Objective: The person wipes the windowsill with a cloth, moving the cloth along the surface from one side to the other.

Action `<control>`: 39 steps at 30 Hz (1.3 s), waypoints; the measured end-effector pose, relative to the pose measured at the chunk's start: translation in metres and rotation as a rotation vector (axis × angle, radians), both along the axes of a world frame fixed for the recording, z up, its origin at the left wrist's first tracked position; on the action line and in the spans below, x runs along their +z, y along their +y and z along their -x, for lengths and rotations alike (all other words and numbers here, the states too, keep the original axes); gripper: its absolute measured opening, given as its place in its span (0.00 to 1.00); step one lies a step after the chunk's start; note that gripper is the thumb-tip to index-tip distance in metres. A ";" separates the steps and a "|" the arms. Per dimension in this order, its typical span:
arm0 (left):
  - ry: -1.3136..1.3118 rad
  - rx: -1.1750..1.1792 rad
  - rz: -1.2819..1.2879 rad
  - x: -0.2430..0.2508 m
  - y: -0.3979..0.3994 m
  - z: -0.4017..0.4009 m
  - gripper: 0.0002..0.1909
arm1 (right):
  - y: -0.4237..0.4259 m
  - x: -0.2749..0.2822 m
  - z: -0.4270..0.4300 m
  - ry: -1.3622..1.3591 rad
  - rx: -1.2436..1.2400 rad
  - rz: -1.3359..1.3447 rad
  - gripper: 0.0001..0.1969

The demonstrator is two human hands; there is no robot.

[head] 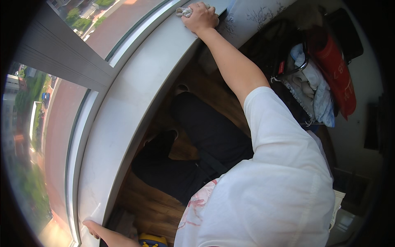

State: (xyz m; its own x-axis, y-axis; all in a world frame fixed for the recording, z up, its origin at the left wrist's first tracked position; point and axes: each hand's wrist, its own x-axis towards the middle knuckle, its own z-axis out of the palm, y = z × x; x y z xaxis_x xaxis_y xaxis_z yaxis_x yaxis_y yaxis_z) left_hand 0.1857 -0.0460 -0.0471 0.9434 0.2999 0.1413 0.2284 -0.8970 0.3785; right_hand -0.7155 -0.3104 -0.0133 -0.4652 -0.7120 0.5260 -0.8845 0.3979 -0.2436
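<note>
At the top of the view my right hand [200, 19] presses a crumpled pale cloth [184, 12] onto the far end of a white windowsill [132, 89]. Its fingers are bent over the cloth and hide part of it. My left hand [92, 230] rests at the near end of the same sill, low at the left, by its inner edge. No object shows in it; its fingers are partly hidden. The sill curves in the fisheye view along the window frame [105, 72].
Wooden floor [157, 210] lies below the sill, under my dark-trousered legs. A curtain with a branch pattern [247, 18] hangs beyond my right hand. Folded bedding [311, 89] and a red bag [336, 71] are at the right. A yellow and blue object [152, 240] sits near my left forearm.
</note>
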 end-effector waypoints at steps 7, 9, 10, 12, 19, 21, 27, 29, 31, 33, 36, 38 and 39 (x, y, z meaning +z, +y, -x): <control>0.023 -0.004 -0.055 -0.002 0.009 -0.006 0.57 | 0.036 0.018 -0.154 0.045 0.233 -0.123 0.17; 0.013 -0.003 -0.059 -0.002 0.010 -0.002 0.57 | 0.062 0.019 -0.213 0.006 0.382 -0.107 0.16; 0.027 -0.017 -0.051 -0.001 0.007 0.004 0.58 | 0.076 0.018 -0.241 0.015 0.460 -0.079 0.14; -0.001 -0.015 -0.068 -0.001 0.015 -0.010 0.59 | 0.104 0.012 -0.305 -0.001 0.618 0.054 0.12; -0.009 -0.043 -0.038 -0.009 0.003 0.007 0.59 | 0.157 0.010 -0.395 -0.142 1.032 0.191 0.11; 0.002 -0.042 -0.065 -0.011 0.007 -0.003 0.58 | 0.147 0.009 -0.367 -0.468 1.170 0.302 0.16; -0.020 -0.020 -0.064 -0.004 0.013 -0.010 0.57 | 0.089 0.001 -0.192 -0.138 0.581 0.443 0.18; -0.019 0.000 -0.079 -0.002 0.013 -0.009 0.57 | 0.067 -0.008 -0.127 -0.017 0.364 0.471 0.17; 0.047 -0.033 -0.064 0.004 0.010 0.009 0.56 | 0.047 -0.012 -0.071 0.062 0.214 0.464 0.18; 0.059 -0.035 -0.057 0.007 0.003 0.024 0.55 | 0.027 -0.012 -0.033 0.067 0.110 0.369 0.17; 0.062 -0.032 -0.048 0.012 0.009 0.024 0.55 | 0.006 0.003 -0.035 0.032 0.016 0.117 0.20; 0.043 -0.021 -0.081 0.009 0.017 0.006 0.55 | -0.006 0.004 -0.039 0.023 0.027 0.078 0.20; 0.051 -0.019 -0.083 0.004 0.015 0.012 0.55 | -0.009 0.004 -0.038 0.026 0.020 0.042 0.21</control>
State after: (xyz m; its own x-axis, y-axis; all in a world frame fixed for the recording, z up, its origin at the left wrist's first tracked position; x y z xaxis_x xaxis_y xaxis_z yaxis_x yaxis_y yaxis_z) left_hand 0.1738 -0.0309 -0.0430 0.9555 0.2710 0.1162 0.2281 -0.9291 0.2910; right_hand -0.6780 -0.3196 -0.0095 -0.4372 -0.6979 0.5673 -0.8983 0.3702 -0.2368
